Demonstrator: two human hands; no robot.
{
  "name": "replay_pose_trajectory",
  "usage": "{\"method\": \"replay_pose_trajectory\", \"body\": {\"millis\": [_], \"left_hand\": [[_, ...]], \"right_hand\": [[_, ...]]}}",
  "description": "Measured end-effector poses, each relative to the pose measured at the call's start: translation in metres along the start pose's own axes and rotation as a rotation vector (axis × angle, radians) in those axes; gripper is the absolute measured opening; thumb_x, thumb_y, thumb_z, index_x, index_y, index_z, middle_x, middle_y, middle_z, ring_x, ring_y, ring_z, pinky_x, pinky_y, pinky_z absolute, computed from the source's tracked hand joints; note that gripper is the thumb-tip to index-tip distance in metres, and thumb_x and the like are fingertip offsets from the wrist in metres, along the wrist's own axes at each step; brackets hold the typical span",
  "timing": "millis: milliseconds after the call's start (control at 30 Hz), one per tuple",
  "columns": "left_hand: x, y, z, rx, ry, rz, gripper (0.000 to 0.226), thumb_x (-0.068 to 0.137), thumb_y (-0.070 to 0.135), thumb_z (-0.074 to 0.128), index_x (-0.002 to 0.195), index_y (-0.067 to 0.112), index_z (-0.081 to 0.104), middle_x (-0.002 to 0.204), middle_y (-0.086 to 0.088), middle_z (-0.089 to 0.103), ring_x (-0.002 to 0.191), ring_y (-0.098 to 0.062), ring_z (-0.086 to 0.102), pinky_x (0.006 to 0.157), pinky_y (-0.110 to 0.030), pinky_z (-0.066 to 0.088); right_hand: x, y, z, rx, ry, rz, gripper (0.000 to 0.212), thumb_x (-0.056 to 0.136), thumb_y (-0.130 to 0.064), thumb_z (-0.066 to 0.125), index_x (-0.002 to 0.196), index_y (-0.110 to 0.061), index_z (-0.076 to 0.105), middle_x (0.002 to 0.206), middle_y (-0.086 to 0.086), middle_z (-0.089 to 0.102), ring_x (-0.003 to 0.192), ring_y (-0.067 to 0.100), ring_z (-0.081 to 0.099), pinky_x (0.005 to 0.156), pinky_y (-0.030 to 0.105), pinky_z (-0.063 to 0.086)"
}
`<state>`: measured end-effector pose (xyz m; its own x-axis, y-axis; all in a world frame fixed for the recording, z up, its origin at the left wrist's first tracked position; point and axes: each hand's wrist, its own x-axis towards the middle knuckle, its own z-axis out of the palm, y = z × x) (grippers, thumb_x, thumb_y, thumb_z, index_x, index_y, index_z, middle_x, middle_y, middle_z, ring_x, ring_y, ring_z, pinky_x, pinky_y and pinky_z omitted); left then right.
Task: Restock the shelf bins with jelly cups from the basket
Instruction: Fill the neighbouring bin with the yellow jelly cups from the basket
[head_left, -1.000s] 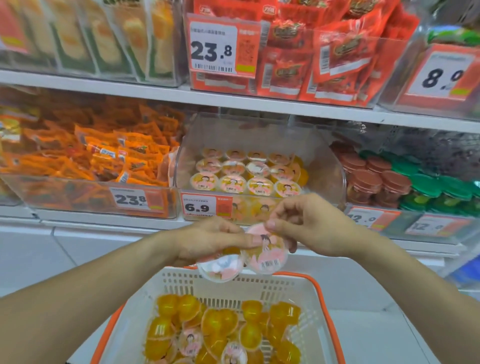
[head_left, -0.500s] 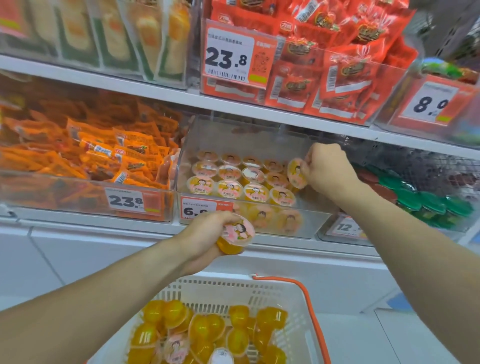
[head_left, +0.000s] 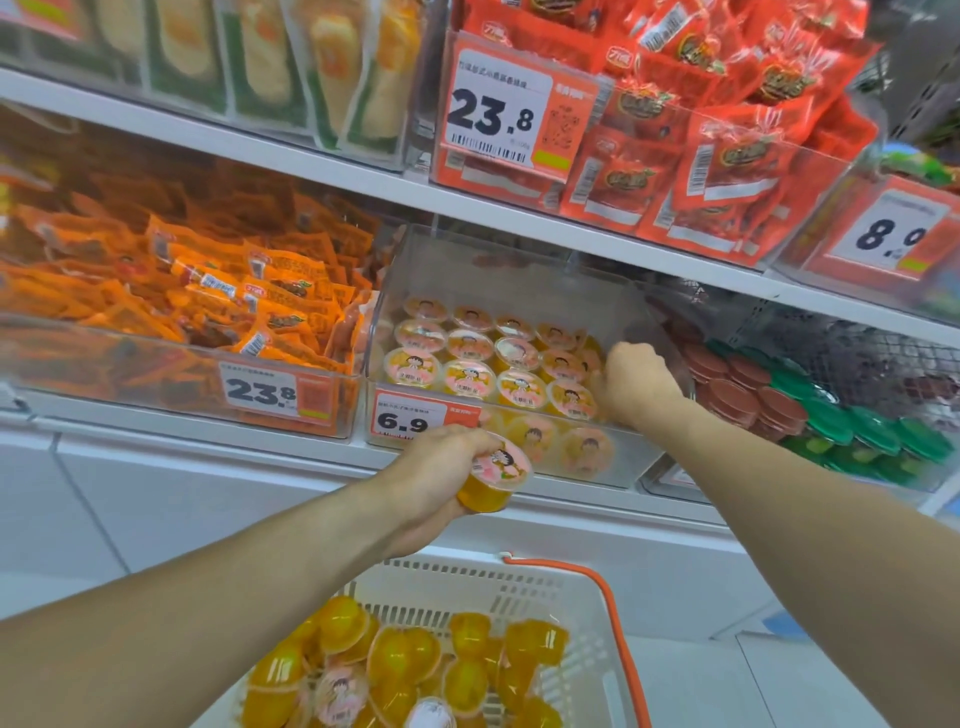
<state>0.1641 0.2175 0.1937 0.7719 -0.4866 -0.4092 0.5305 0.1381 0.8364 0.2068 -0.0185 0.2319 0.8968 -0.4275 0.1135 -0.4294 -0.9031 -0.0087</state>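
Note:
A clear shelf bin (head_left: 519, 270) holds rows of orange jelly cups (head_left: 467, 374) with pink cartoon lids. My right hand (head_left: 636, 384) is down inside the bin at its right end, fingers curled on a jelly cup (head_left: 589, 358) that tilts against the row and is mostly hidden by the hand. My left hand (head_left: 431, 467) grips another jelly cup (head_left: 498, 475) in front of the bin's lower edge, lid facing up. Below, a white basket (head_left: 467, 571) holds several more orange jelly cups (head_left: 405, 660).
A bin of orange snack packets (head_left: 208, 301) stands left of the jelly bin, and red and green lidded cups (head_left: 831, 415) stand to its right. Red packets (head_left: 701, 156) fill the shelf above. The basket's orange handle (head_left: 613, 623) runs along its right side.
My right hand carried one cup from over the basket up into the bin's right end and has now sunk lower there. My left hand stayed in front of the bin with its cup.

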Motion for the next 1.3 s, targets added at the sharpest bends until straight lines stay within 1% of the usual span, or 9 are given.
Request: {"method": "replay_pose_trajectory", "body": {"millis": [267,400,467,667,833,933,1033,1200,1300], "left_hand": [[0.001,-0.004,0.001,-0.037,-0.011,-0.01,0.025,0.099,0.011,0.052,0.12,0.0,0.061,0.113,-0.02,0.071,0.098,-0.03,0.065,0.096,-0.051,0.052],[0.001,-0.006,0.001,-0.066,-0.003,0.02,0.025,0.101,0.012,0.049,0.119,0.0,0.062,0.113,-0.021,0.071,0.105,-0.035,0.066,0.097,-0.057,0.051],[0.0,-0.006,0.004,-0.08,0.019,0.078,0.026,0.102,0.011,0.048,0.119,-0.003,0.061,0.116,-0.025,0.069,0.1,-0.034,0.065,0.097,-0.057,0.051],[-0.001,-0.006,0.015,-0.044,0.089,0.359,0.02,0.098,0.025,0.051,0.108,0.013,0.062,0.115,-0.018,0.068,0.114,-0.032,0.062,0.108,-0.054,0.042],[-0.001,-0.011,0.021,0.085,0.08,0.511,0.022,0.098,0.035,0.048,0.11,0.018,0.051,0.103,-0.011,0.062,0.098,-0.023,0.057,0.097,-0.052,0.045],[0.0,-0.01,0.02,0.245,0.042,0.591,0.01,0.101,0.026,0.052,0.111,0.025,0.051,0.106,-0.006,0.061,0.088,-0.017,0.054,0.075,-0.033,0.046],[-0.002,-0.008,0.019,0.3,-0.004,0.626,0.014,0.102,0.016,0.052,0.113,0.023,0.057,0.105,-0.003,0.066,0.083,-0.01,0.058,0.067,-0.02,0.044],[-0.005,-0.008,0.019,0.415,-0.111,0.703,0.023,0.101,0.019,0.053,0.121,0.027,0.059,0.118,0.004,0.067,0.104,-0.008,0.062,0.081,-0.016,0.048],[-0.003,-0.009,0.011,0.832,-0.123,0.842,0.044,0.104,0.036,0.043,0.147,0.027,0.039,0.145,0.01,0.049,0.132,-0.004,0.044,0.108,-0.023,0.037]], "right_hand": [[0.005,0.008,-0.007,0.061,-0.173,0.076,0.017,0.087,-0.009,0.055,0.071,-0.005,0.054,0.083,0.016,0.066,0.072,0.032,0.065,0.06,0.035,0.053],[-0.01,0.009,-0.024,0.091,0.072,-0.07,0.018,0.088,-0.009,0.052,0.073,-0.001,0.057,0.069,0.013,0.061,0.07,0.033,0.065,0.062,0.034,0.053],[-0.033,0.006,-0.032,0.316,0.107,-0.163,0.023,0.093,-0.016,0.054,0.074,-0.007,0.064,0.063,0.008,0.069,0.063,0.029,0.07,0.06,0.032,0.057],[-0.143,-0.028,-0.026,1.307,-0.511,-0.021,0.047,0.082,-0.038,0.071,0.104,0.001,0.055,0.074,0.02,0.07,0.061,0.034,0.069,0.05,0.034,0.055],[-0.158,-0.037,-0.01,1.564,-0.396,0.02,0.026,0.09,-0.007,0.069,0.102,-0.002,0.047,0.075,0.024,0.07,0.061,0.034,0.07,0.054,0.036,0.059],[-0.152,-0.028,-0.012,1.541,-0.362,0.037,0.021,0.09,0.001,0.066,0.1,-0.002,0.048,0.072,0.022,0.07,0.061,0.034,0.069,0.053,0.037,0.059],[-0.146,-0.013,-0.018,1.399,-0.376,-0.018,0.027,0.091,-0.018,0.07,0.102,0.002,0.056,0.078,0.021,0.07,0.062,0.03,0.069,0.051,0.035,0.057],[-0.136,0.003,-0.025,1.23,-0.224,-0.178,0.022,0.086,-0.011,0.075,0.092,0.0,0.057,0.065,0.019,0.064,0.05,0.03,0.063,0.048,0.038,0.055],[-0.126,0.009,-0.035,1.042,-0.055,-0.193,0.019,0.086,-0.011,0.075,0.084,-0.005,0.057,0.057,0.012,0.066,0.047,0.028,0.065,0.046,0.035,0.053]]}}
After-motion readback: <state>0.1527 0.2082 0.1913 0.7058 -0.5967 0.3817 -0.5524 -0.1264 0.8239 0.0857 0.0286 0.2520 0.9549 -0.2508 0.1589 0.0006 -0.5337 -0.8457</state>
